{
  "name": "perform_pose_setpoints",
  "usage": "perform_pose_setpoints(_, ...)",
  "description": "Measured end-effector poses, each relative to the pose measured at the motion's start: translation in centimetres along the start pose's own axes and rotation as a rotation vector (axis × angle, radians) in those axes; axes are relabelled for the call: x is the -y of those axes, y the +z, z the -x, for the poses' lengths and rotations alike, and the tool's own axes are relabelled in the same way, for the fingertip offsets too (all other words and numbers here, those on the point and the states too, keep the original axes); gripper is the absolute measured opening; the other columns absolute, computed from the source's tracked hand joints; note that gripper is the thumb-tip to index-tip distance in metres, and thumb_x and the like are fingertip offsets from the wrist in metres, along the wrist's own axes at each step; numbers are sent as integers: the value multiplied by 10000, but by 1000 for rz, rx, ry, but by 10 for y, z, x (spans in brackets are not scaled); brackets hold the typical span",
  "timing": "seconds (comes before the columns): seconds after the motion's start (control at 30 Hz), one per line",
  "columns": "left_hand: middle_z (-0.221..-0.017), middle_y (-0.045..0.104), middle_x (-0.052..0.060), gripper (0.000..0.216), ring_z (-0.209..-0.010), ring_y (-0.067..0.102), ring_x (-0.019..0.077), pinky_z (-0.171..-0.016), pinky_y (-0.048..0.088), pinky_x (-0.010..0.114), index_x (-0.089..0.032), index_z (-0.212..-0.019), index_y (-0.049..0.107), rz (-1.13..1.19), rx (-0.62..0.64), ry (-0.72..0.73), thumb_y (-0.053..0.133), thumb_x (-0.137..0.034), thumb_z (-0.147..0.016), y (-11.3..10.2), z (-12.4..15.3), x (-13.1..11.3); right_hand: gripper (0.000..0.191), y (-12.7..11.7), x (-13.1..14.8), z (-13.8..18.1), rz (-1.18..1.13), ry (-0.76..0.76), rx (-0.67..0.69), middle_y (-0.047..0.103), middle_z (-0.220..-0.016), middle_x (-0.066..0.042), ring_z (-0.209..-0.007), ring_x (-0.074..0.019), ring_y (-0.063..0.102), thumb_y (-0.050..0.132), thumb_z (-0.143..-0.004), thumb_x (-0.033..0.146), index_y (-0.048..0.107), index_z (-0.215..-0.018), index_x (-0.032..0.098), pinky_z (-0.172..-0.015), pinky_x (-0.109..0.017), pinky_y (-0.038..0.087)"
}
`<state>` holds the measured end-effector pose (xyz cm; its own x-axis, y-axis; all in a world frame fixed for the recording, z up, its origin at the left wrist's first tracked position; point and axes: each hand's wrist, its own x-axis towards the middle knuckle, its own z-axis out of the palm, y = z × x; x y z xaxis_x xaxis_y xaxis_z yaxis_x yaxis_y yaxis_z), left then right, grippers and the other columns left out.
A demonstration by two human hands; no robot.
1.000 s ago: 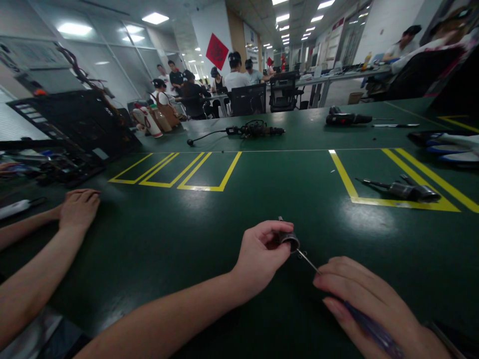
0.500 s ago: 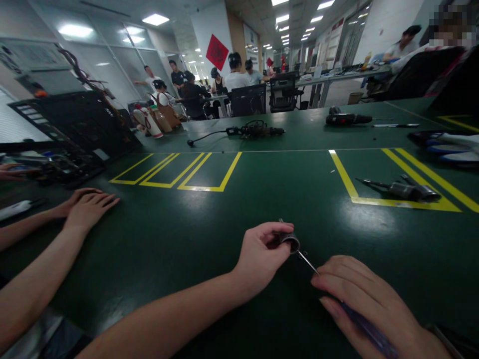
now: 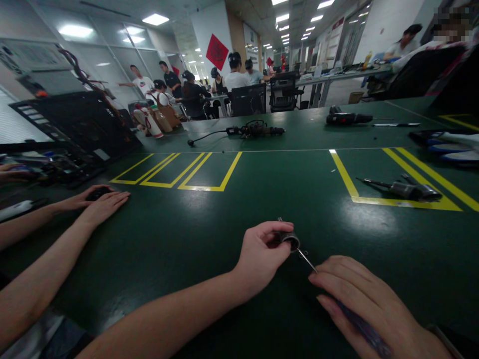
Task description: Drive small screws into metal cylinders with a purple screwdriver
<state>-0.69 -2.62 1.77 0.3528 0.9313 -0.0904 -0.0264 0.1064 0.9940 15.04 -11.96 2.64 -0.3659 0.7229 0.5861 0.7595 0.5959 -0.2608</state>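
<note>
My left hand (image 3: pixel 262 257) is closed around a small metal cylindrical part (image 3: pixel 292 241), its round open end facing right and toward me. In my right hand (image 3: pixel 359 294) lies a screwdriver (image 3: pixel 355 319) with a dark, bluish see-through handle. Its thin shaft reaches up to the left into the open end of the metal part; the tip is hidden inside. Tiny rings (image 3: pixel 304 254) rest on the green table (image 3: pixel 179 249) just beside the shaft.
A co-worker's hands (image 3: pixel 105 207) hold a dark object at the left. Inside yellow tape at the right lies a metal tool assembly (image 3: pixel 411 190). Farther back are a power drill (image 3: pixel 348 118) and a wired device (image 3: pixel 256 129). A black machine (image 3: pixel 75 129) stands at the far left.
My right hand and the screwdriver have shifted very slightly left. My left hand stays in place. The co-worker's hands have moved a little right, and a dark object now shows between them.
</note>
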Motion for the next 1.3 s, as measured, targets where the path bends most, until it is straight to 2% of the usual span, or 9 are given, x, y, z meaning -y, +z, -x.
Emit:
perform_pose_setpoints(0.67,-961,704,80,210,-858,668,190,-837,535,348,-129,-805,679,-18,1,31,629,-32,-625,0,-1,3,163,0,2,-2,3,-5,-53,691,-785,-70,-766,-178,683,449,-857,154,605,-896,179,-694,-253,579)
perform_pose_setpoints(0.8,-962,702,75,211,-861,665,187,-847,531,356,-130,-818,679,-30,17,40,625,-32,-640,-1,1,3,164,-1,3,-1,-39,3,-41,695,-802,-64,-759,-179,680,487,-838,153,626,-922,177,-683,-249,578)
perform_pose_setpoints(0.9,-959,699,72,208,-860,663,183,-833,538,351,-128,-828,679,-16,25,15,624,-32,-652,-1,1,4,177,-2,0,4,-115,46,-88,698,-838,-48,-810,-186,676,537,-812,163,636,-955,199,-734,-255,566)
perform_pose_setpoints(0.97,-954,696,68,207,-854,663,181,-803,548,343,-132,-839,678,11,29,-11,631,-37,-662,-2,1,3,158,-1,-5,9,-216,175,-149,701,-859,-32,-882,-195,663,543,-826,196,646,-941,226,-802,-276,543)
perform_pose_setpoints(1.03,-943,693,66,228,-852,660,182,-785,550,346,-138,-875,673,26,25,-49,636,-40,-673,-2,0,1,143,2,-14,10,-377,413,-212,702,-814,-20,-905,-202,653,520,-864,269,659,-855,237,-840,-300,521)
perform_pose_setpoints(1.1,-925,693,63,282,-858,654,181,-804,538,357,-143,-937,663,24,8,-92,641,-36,-678,-3,-1,-3,274,6,-25,7,-612,658,-256,669,-654,-17,-734,-185,660,494,-882,361,654,-717,213,-730,-284,542)
perform_pose_setpoints(1.17,-917,693,55,335,-872,647,177,-839,519,361,-150,-987,653,33,-8,-124,648,-27,-675,-3,-1,-6,336,8,-33,1,-814,869,-285,625,-563,-20,-553,-161,604,542,-836,436,633,-631,186,-534,-256,522)
perform_pose_setpoints(1.23,-916,694,46,344,-880,643,172,-860,506,356,-156,-989,653,60,-19,-144,645,-16,-675,-2,-2,-9,349,10,-38,-3,-913,970,-289,599,-534,-18,-505,-149,563,597,-781,473,625,-606,173,-473,-246,483)
perform_pose_setpoints(1.3,-913,695,42,331,-881,641,169,-865,503,352,-154,-968,659,83,-31,-156,639,-3,-675,-2,-2,-11,350,11,-39,-4,-934,990,-265,593,-544,-15,-520,-148,555,615,-765,485,625,-614,169,-484,-246,472)
